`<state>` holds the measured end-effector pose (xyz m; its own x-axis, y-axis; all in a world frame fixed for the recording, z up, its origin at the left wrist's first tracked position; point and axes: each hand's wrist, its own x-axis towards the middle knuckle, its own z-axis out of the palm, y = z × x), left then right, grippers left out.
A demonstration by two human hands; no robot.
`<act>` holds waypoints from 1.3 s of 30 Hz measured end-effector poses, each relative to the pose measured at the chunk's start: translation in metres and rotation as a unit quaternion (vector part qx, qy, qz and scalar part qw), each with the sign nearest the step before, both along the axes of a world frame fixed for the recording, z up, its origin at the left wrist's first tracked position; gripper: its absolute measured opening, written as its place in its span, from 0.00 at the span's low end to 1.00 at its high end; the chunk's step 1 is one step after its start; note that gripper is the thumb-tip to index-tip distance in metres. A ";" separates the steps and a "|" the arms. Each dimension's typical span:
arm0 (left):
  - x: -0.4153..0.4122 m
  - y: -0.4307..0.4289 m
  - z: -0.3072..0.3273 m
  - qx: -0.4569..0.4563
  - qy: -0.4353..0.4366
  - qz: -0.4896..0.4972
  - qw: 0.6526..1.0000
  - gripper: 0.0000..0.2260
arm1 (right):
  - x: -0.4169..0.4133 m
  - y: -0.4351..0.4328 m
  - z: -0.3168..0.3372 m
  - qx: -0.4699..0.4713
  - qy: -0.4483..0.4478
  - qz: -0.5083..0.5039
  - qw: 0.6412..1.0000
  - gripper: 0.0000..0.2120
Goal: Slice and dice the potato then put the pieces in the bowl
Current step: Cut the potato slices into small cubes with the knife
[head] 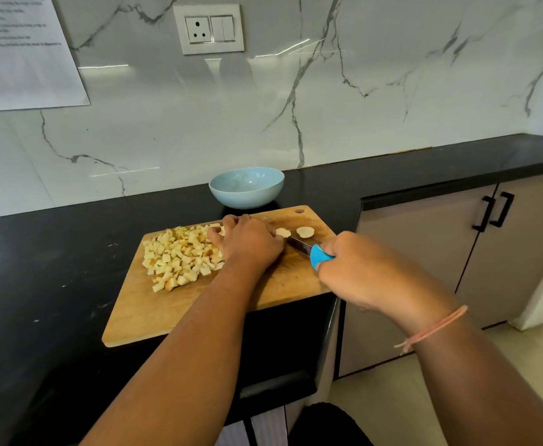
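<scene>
**Dicing the Remaining Potato: Blade and Finger Control**

1. Locate the work. The diced potato (180, 255) lies in a loose heap on the left half of the cutting board (173, 313). Two round slices (305, 232) lie apart from it, near the board's far right corner and just beyond the blade.

2. Check the knife (302, 246). The right grip (370, 272) is clenched around the blue handle. The blade points toward the left grip (249, 244) and lies low over the board.

3. Check the guide hand. The left grip rests knuckles-up between the heap and the blade, fingers bent downward. Whatever lies under it is hidden, so you cannot tell whether it pins a piece.

4. Judged step: the last pieces are being cut. Tuck the fingertips behind the knuckles, let the flat of the blade ride against them, and cut straight down.

5. Draw the two slices in one at a time; being small and rounded, they will likely slide.

6. The bowl (244, 197) stands on the table (38, 268) just past the board's far edge, with no pieces visible inside. Transfer has not begun.
</scene>
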<state>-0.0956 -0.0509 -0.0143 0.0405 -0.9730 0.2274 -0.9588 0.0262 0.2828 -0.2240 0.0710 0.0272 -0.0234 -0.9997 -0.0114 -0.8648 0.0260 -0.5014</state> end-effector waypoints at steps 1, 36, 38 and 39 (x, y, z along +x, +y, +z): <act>0.001 0.000 0.000 0.005 0.004 0.000 1.000 0.10 | -0.001 0.001 0.002 -0.005 0.000 0.001 1.000 0.17; -0.003 0.004 0.006 0.028 -0.039 0.004 0.999 0.13 | 0.025 -0.036 -0.005 -0.037 -0.002 -0.032 0.999 0.11; -0.002 0.004 0.006 0.031 -0.033 -0.002 0.999 0.13 | 0.026 -0.037 -0.006 -0.045 -0.002 -0.032 0.998 0.10; -0.002 0.004 0.006 0.033 -0.028 -0.004 0.999 0.13 | 0.027 -0.039 -0.007 -0.047 -0.002 -0.032 0.998 0.10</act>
<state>-0.0973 -0.0473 -0.0083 0.0212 -0.9861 0.1648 -0.9732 0.0174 0.2292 -0.1971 0.0325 0.0206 -0.0872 -0.9928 0.0818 -0.8610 0.0338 -0.5074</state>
